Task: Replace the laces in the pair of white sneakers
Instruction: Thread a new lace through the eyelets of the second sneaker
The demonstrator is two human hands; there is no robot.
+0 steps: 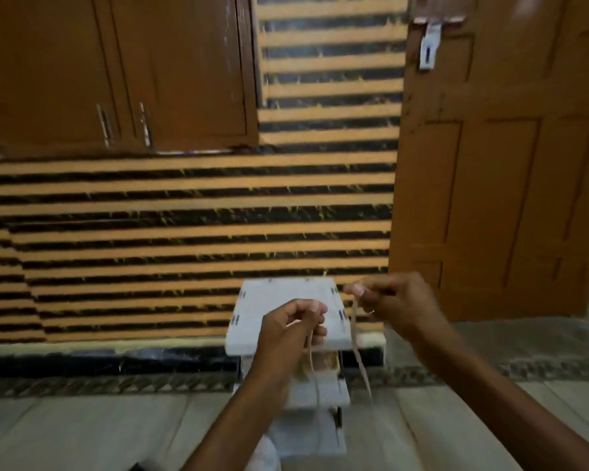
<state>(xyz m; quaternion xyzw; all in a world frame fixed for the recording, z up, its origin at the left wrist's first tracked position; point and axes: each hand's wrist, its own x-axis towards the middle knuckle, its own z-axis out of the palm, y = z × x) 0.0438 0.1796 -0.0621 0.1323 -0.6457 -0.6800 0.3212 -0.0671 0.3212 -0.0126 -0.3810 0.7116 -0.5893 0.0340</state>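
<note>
**Lace held in both hands above a white rack; no shoe clearly in view.**

The pale lace (357,348) is raised in front of the person. One strand hangs from the left hand (291,326), whose fingers curl around it, and the other from the right hand (393,300), whose thumb and fingertips pinch it. Both strands trail down past the white rack (276,297), which stands on the floor against the striped wall (184,232), beside a brown door (490,164). A pale shape at the lower edge may be a sneaker, but blur prevents certainty. Probable hazards are a loose strand catching on the rack's edge, a twisted lace, or unequal ends if either pinch slips.
</note>
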